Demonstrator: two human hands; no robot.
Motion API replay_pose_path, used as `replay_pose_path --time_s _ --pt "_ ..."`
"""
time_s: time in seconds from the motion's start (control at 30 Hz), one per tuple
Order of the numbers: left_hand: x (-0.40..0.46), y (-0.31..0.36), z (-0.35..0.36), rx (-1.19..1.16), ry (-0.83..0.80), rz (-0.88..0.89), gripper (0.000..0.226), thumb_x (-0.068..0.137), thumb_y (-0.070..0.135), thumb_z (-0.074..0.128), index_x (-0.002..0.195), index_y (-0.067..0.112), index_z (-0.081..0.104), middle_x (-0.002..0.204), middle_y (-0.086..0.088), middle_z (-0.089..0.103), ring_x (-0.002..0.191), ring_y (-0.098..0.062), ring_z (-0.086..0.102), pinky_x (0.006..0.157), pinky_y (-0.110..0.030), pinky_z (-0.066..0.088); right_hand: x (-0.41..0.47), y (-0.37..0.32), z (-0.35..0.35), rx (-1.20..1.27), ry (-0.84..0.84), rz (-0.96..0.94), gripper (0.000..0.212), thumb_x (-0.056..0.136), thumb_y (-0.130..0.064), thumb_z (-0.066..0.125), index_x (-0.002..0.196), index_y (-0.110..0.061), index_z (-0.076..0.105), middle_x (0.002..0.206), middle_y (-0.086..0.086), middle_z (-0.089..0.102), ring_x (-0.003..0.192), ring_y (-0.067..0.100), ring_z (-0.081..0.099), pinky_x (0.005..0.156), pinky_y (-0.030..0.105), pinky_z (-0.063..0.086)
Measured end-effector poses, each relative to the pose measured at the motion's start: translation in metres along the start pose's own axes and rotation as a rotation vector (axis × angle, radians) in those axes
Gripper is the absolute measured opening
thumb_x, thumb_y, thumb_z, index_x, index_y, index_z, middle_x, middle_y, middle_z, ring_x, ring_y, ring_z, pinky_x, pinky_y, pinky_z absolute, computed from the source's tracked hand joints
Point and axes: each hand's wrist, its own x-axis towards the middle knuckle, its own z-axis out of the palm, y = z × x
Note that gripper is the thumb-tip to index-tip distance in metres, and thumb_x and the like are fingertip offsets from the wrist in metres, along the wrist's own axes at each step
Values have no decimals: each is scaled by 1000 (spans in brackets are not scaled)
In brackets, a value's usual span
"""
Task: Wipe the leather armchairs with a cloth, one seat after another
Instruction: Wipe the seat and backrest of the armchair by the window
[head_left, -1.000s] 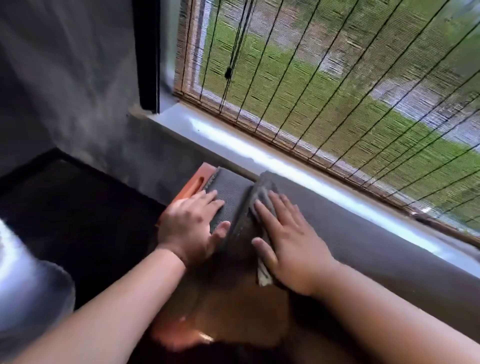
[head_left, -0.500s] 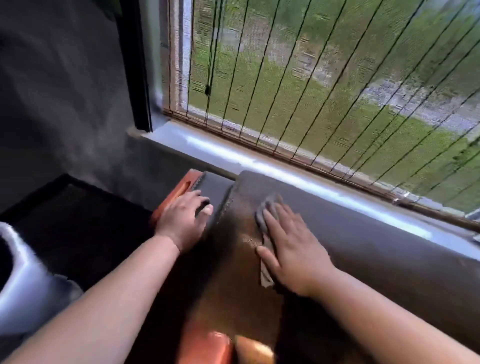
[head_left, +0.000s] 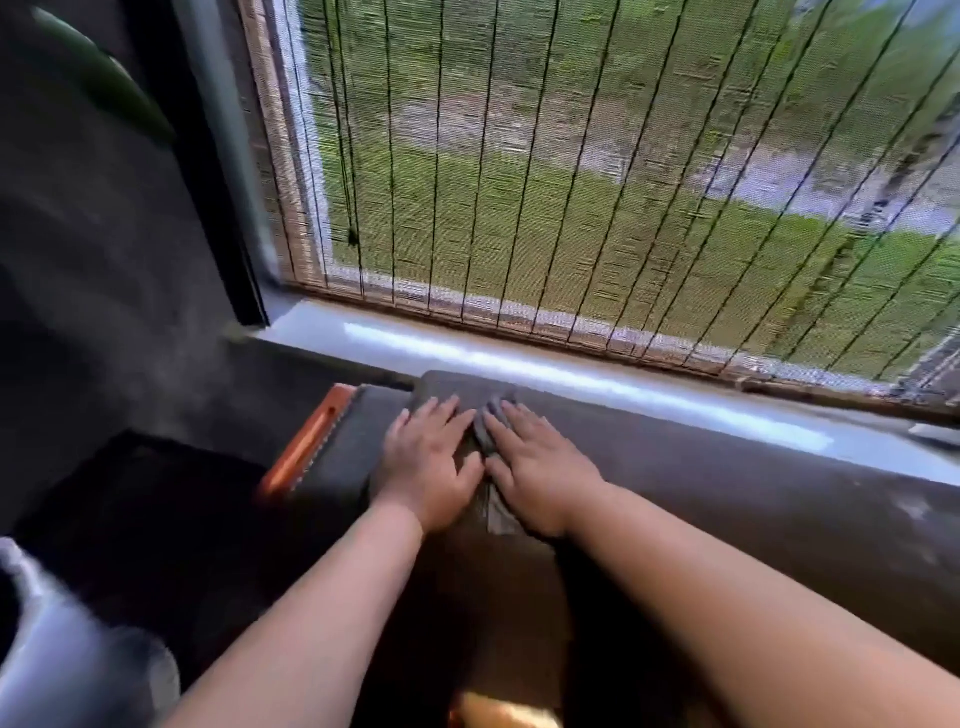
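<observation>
Both hands lie flat side by side, left hand (head_left: 434, 462) on armchair (head_left: 727, 483), right hand (head_left: 535, 467) pressing cloth (head_left: 488, 431)

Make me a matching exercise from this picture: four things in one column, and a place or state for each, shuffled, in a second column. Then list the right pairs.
Things
1. cloth
2. left hand
3. orange chair frame
4. woven blind

Places or states
A. hangs over the window, above the sill
B. lies flat on the dark backrest top, beside the other hand
C. pressed under the right hand
D. left of the backrest, at its end

Pairs: 1-C, 2-B, 3-D, 4-A
</observation>
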Motion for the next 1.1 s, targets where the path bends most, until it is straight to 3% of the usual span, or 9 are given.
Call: replay_pose_path --time_s 0.1,0.2,0.3,0.4,0.47,0.67,0.77,0.93,1.1 --pt "3 -2 1 16 -2 -3 79 85 63 26 154 34 51 166 7 40 155 -17 30 129 -43 16 3 83 -18 13 -19 276 69 101 -57 16 165 -31 9 174 1 6 160 24 7 129 45 11" --pt "4 1 3 29 13 -9 78 85 63 25 153 34 52 166 8 40 155 -16 30 129 -42 16 -25 139 -31 -18 8 463 68 102 -51 11 160 -19 26 168 11 23 153 34 21 126 47 17" --pt "4 1 4 42 19 -20 76 86 63 26 151 35 52 165 8 41 155 -17 30 129 -43 16 -55 102 -25 -31 77 396 64 107 -43 33 162 -12 21 170 15 15 153 35 20 125 45 18" --pt "3 4 1 72 -14 -34 76 88 64 24 155 37 46 168 10 35 157 -14 25 130 -42 14 -80 53 -2 -19 62 148 72 106 -53 32 166 -23 8 174 4 -4 160 27 -5 130 43 0" --pt "3 7 -5 96 -64 -52 72 93 63 24 160 39 37 171 12 27 159 -11 18 131 -39 9 -93 65 -6 -11 36 88 69 107 -53 30 167 -27 5 173 -4 -7 160 20 -8 128 37 -6" --pt "12 50 -12 171 -178 -184 69 100 65 41 162 34 33 174 2 21 161 -24 15 129 -52 12 -129 196 -33 14 76 570 60 105 -43 35 160 -22 26 169 11 21 153 33 24 126 44 21" --pt "27 111 6 74 -205 -45 66 101 61 44 158 30 40 168 -1 35 157 -23 28 128 -52 19 -114 172 -21 -11 50 518 66 97 -50 31 156 -20 30 168 17 21 152 36 21 125 50 21" --pt "26 162 39 191 -184 33 72 96 65 28 161 35 34 172 7 26 160 -18 18 130 -48 11 -127 108 -10 1 36 167 68 109 -45 30 167 -19 7 173 4 -9 160 22 -10 127 38 -9" --pt "27 155 39 144 -156 57 76 92 64 26 162 35 33 173 9 22 160 -17 16 131 -42 9 -126 219 -35 33 65 510 66 106 -43 28 165 -17 12 173 9 5 159 28 8 128 42 11"
